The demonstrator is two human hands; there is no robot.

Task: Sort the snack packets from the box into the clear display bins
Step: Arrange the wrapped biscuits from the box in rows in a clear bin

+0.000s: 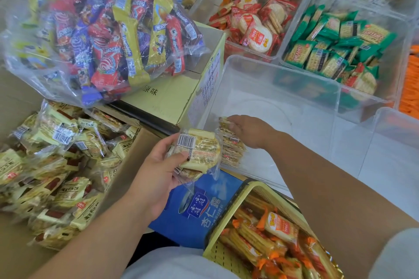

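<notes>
The snack packets in the left hand are a small stack of pale-yellow film wraps. I judge them light, crinkly and slick, with brittle biscuit inside, so they are best clamped across the flat faces rather than by the sealed ends. The thumb and fingers are closed on that stack, which is held above the near-left corner of the clear bin. The right hand rests on a row of packets standing in that corner; I cannot tell whether it pinches or only steadies them. More loose packets fill the box on the left.
</notes>
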